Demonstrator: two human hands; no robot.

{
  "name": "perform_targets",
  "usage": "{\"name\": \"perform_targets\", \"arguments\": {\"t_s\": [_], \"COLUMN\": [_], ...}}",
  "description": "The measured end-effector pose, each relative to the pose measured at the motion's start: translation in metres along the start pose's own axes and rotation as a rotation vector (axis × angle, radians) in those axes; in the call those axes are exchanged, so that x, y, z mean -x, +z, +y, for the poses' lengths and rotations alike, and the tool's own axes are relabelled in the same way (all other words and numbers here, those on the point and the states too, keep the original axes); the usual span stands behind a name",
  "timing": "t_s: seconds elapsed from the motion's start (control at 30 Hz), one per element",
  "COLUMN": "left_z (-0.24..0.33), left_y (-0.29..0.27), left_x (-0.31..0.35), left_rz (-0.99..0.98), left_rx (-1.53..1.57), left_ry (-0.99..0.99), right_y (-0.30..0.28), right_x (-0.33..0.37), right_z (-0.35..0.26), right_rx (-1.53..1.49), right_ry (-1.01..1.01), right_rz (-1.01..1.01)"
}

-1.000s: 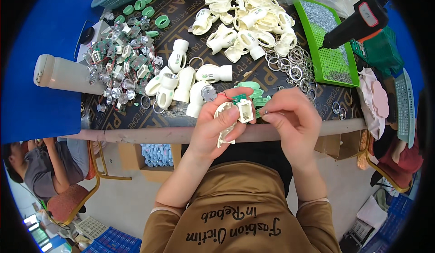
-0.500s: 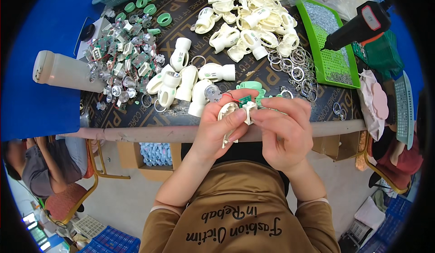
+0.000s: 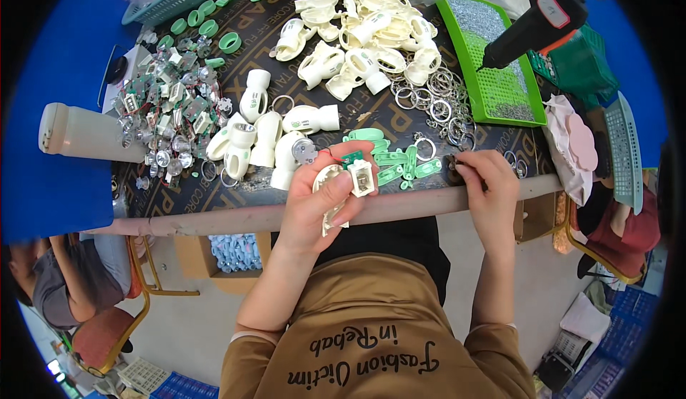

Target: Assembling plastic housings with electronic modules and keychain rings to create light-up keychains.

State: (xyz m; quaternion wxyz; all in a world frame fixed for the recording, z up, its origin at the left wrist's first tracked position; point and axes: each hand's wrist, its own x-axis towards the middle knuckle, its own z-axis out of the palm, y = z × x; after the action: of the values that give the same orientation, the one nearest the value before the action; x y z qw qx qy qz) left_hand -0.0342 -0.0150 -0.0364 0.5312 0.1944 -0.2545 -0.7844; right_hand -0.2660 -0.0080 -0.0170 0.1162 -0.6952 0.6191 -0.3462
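Note:
My left hand (image 3: 312, 210) is closed round a cream plastic half-shell (image 3: 327, 217) and a small white plastic box (image 3: 362, 178) with metal inside. A green circuit board (image 3: 352, 159) sits against the box, and a red wire runs towards a round clear-grey disc (image 3: 305, 151) beside the fingertips. Farther right, my right hand (image 3: 491, 188) is at the table's near edge, thumb and fingers pinched together. A small dark spot shows at those fingertips; what they hold is too small to tell. Between the hands lie green plastic clips (image 3: 409, 163) and a metal ring (image 3: 425, 147).
Assembled cream lamp bodies (image 3: 267, 138) lie left of centre, near heaped circuit-board parts (image 3: 175, 106). Cream shells (image 3: 389, 24) and key rings (image 3: 450, 106) lie farther back. A black tool (image 3: 536, 24) overhangs a green tray (image 3: 493, 113). A white bottle (image 3: 89, 133) lies left.
My right hand has left the white box and moved right to the table's edge. My left hand still holds the shell and box, whose open side now shows. The view has shifted slightly.

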Motion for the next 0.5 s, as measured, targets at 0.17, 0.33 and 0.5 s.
{"name": "perform_targets", "arguments": {"t_s": [0.17,0.33,0.5], "left_z": [0.001,0.0,0.0], "left_y": [-0.004,-0.003,-0.002], "left_x": [0.0,0.001,0.002], "left_rz": [-0.032,-0.035,-0.037], "left_rx": [-0.01,0.007,0.018], "left_ry": [-0.006,-0.027,-0.026], "right_y": [0.002,0.004,0.014], "right_x": [0.001,-0.001,-0.007], "right_z": [0.0,0.0,-0.038], "right_rx": [0.139,0.097,-0.28], "right_ry": [-0.076,-0.097,-0.148], "right_rz": [-0.043,-0.037,0.054]}}
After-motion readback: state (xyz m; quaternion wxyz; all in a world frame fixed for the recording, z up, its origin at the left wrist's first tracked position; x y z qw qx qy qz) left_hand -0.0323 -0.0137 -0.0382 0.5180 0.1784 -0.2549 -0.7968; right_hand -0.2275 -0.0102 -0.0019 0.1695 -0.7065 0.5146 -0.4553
